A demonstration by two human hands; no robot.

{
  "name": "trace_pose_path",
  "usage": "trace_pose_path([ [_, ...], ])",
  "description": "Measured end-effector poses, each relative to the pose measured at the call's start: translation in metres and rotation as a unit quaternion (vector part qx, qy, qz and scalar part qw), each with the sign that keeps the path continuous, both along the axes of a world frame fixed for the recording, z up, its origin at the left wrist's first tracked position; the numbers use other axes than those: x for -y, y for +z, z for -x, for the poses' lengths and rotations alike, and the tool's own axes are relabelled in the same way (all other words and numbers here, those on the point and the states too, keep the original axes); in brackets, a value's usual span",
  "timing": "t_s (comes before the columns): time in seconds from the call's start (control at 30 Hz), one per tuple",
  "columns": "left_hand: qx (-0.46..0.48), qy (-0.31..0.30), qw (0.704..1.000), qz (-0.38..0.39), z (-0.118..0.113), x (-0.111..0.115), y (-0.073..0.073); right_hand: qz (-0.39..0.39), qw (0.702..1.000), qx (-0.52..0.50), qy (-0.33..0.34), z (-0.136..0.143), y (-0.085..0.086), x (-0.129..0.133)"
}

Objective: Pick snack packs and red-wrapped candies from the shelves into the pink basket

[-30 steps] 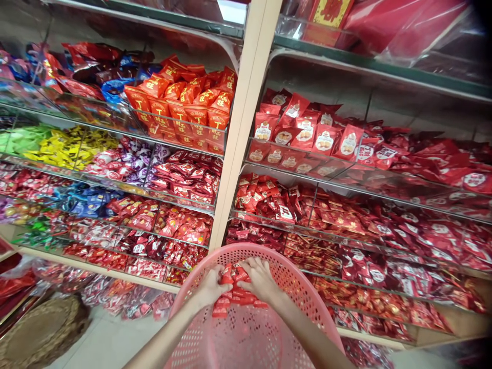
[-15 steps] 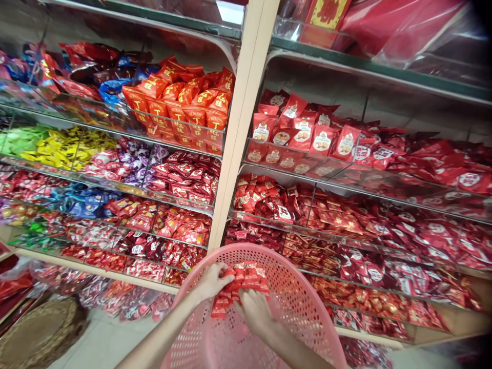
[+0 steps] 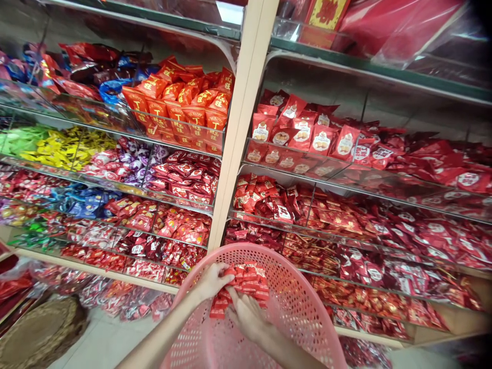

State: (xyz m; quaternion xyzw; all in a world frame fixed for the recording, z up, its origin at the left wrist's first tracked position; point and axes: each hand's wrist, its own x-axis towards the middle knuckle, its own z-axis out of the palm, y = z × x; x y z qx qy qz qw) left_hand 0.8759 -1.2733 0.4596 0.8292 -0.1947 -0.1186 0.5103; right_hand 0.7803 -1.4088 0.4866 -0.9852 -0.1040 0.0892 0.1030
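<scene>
A bunch of small red packets (image 3: 249, 281) is held up over the pink perforated basket (image 3: 307, 302). My left hand (image 3: 212, 281) grips the packets at their left side, thumb on top and fingers closed around the edge. My right hand (image 3: 246, 313) is against the lower front of the packets, its index finger pointing up to them near my left thumb. Its other fingers are curled, and whether they pinch a packet cannot be made out. Below both hands, the basket's inner wall and bottom show.
Shelves with clear fronts hold orange-red packets (image 3: 177, 110), yellow sweets (image 3: 63, 148) and red biscuit packets (image 3: 302, 130). A pale wooden post (image 3: 240, 118) divides them. On the floor at the lower left stands a woven basket (image 3: 65, 328).
My right hand has shifted left along the packets, and its index finger now extends toward my left thumb. The packets have tilted slightly; my left hand keeps its grip.
</scene>
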Motion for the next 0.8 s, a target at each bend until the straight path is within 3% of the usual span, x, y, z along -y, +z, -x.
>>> trace_pose_path([
  [0.23,-0.006,-0.018,1.000,0.010,0.002,-0.004,-0.004,-0.019,0.998,-0.009,0.062,0.003,0.000,-0.002],
  [0.53,-0.005,-0.003,1.000,0.009,0.003,-0.006,-0.009,0.022,0.996,0.030,-0.086,-0.005,0.003,0.004],
  [0.63,-0.004,-0.005,1.000,0.011,0.003,-0.005,-0.005,0.028,0.995,0.028,-0.089,-0.004,0.002,0.004],
  [0.8,-0.007,-0.005,1.000,0.004,0.007,-0.005,0.003,0.011,0.999,0.022,-0.036,0.000,-0.001,0.000],
])
